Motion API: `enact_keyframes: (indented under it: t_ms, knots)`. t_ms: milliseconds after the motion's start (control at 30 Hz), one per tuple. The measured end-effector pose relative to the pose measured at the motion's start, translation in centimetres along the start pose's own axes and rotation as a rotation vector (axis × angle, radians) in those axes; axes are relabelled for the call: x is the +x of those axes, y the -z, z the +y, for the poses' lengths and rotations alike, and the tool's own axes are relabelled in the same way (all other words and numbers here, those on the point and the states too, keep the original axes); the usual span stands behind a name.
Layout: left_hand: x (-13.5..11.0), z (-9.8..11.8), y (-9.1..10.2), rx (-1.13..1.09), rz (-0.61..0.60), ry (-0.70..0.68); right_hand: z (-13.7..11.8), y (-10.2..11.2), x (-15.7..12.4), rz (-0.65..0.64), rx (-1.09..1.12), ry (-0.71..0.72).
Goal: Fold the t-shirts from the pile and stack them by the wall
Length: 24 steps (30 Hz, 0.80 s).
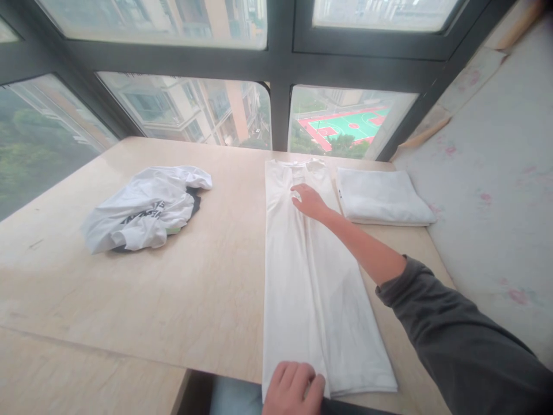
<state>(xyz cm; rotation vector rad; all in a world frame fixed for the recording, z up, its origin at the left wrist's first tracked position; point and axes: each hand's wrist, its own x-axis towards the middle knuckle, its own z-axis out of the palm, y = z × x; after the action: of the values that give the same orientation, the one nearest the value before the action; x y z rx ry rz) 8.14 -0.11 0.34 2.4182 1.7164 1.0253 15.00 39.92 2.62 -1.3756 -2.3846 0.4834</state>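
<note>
lying lengthwise on the pale tabletop, a white shirt has its neckline toward the window and its hem at the near edge. its two sides are turned inward, so that long edges run down the middle, slightly apart near the neck, with some creases around them. the right hand is over the upper part of the shirt, just below the neckline; it is open, with a gap between thumb and fingers, and whether it presses on the cloth i cannot tell. the left hand is at the lower end, by the hem, palm down with its fingers bent; whether it pinches any fabric i cannot tell. a dark grey sleeve, rolled to about the elbow, covers the right arm.

just to the right of the shirt is a folded white cloth, flat and neatly squared. well apart on the left lies a crumpled white garment with black lettering, dark fabric showing at its edges. behind the table stands the dark window frame; through the glass are buildings, trees and a green and red sports court. on the right rises a wall with pink flowered paper.
</note>
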Motion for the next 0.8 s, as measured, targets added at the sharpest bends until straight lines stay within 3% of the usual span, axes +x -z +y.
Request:
enact_keyframes:
  t_ms: [67,133,233,333,433,533,800]
  knots:
    - [0.6,-0.3,1.0,-0.05,-0.145,-0.077,0.1,0.7,-3.6,0.016,0.013,0.022]
    - [1.6,-1.0,2.3,-0.113,-0.25,-0.068,0.3,1.3,-7.3,0.045,0.028,0.034]
    - [4.3,-2.9,3.2,-0.067,-0.274,0.063,0.6,1.4,-12.2,0.075,0.004,0.022]
    - [7.8,-5.3,1.8,0.134,-0.284,0.142,0.2,0.5,-15.1,0.044,-0.11,-0.007]
    - [10.3,-7.3,-0.9,0.278,-0.355,0.189,-0.6,-0.7,-15.9,-0.008,-0.201,-0.019]
    - [11.2,-8.4,-2.9,0.323,-0.417,0.203,-1.1,-1.9,-15.6,-0.055,-0.225,-0.047]
    - [11.7,-9.8,-3.3,0.341,-0.422,0.212,-0.7,-3.2,-13.8,-0.05,-0.218,-0.039]
